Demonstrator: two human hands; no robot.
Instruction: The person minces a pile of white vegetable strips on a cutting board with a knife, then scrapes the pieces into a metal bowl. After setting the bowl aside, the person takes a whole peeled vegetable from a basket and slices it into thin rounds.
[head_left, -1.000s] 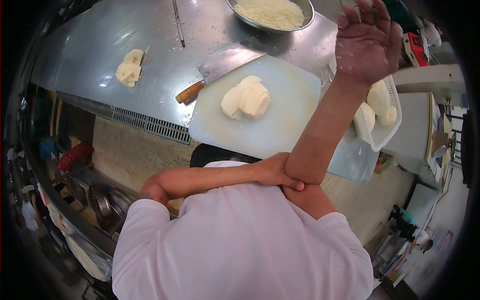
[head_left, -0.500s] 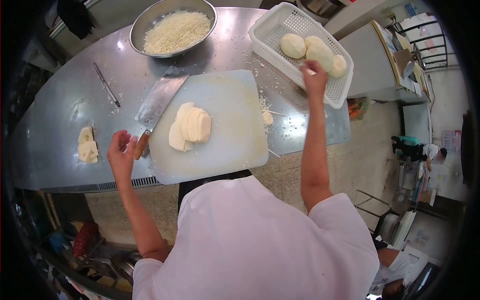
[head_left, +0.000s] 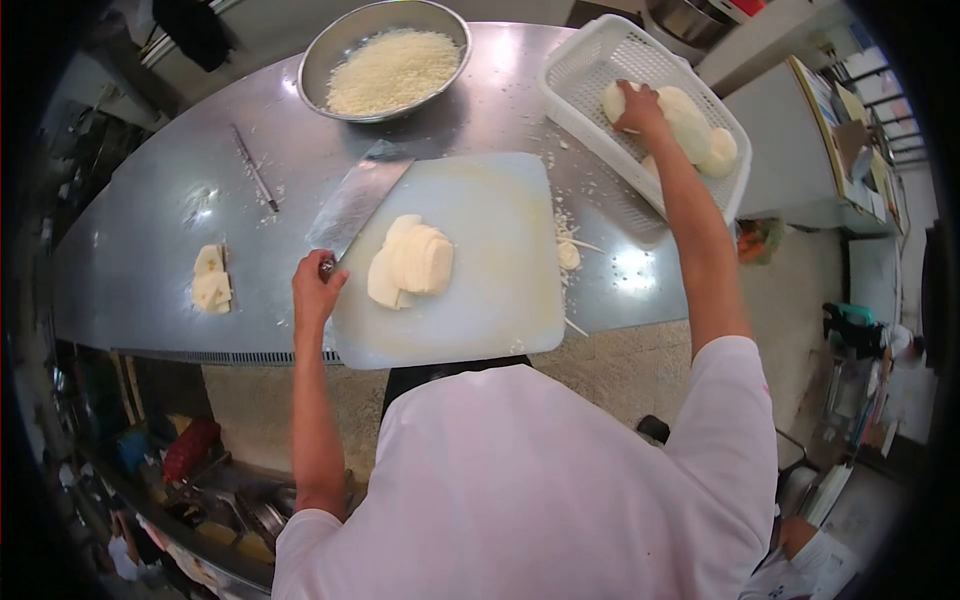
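My left hand (head_left: 318, 288) is closed round the handle of a cleaver, whose wide blade (head_left: 360, 205) lies along the left edge of the white cutting board (head_left: 500, 220). On the board, a pale peeled vegetable cut into slices (head_left: 422, 260) leans in a fanned stack. My right hand (head_left: 640, 108) reaches into the white perforated basket (head_left: 565, 85). Its fingers curve over a pale, peeled round vegetable (head_left: 612, 100), which they partly hide. More peeled vegetables (head_left: 685, 125) lie beside that hand.
A steel bowl (head_left: 312, 75) of finely chopped pale pieces stands at the back. Several offcut slices (head_left: 210, 280) and a thin metal rod (head_left: 255, 170) lie on the steel table (head_left: 130, 260) to the left. Scraps (head_left: 568, 255) are scattered right of the board.
My left hand has gone from open beside the cleaver's handle to closed round it. My right hand has moved farther into the basket, onto a peeled vegetable. The whole view has shifted slightly.
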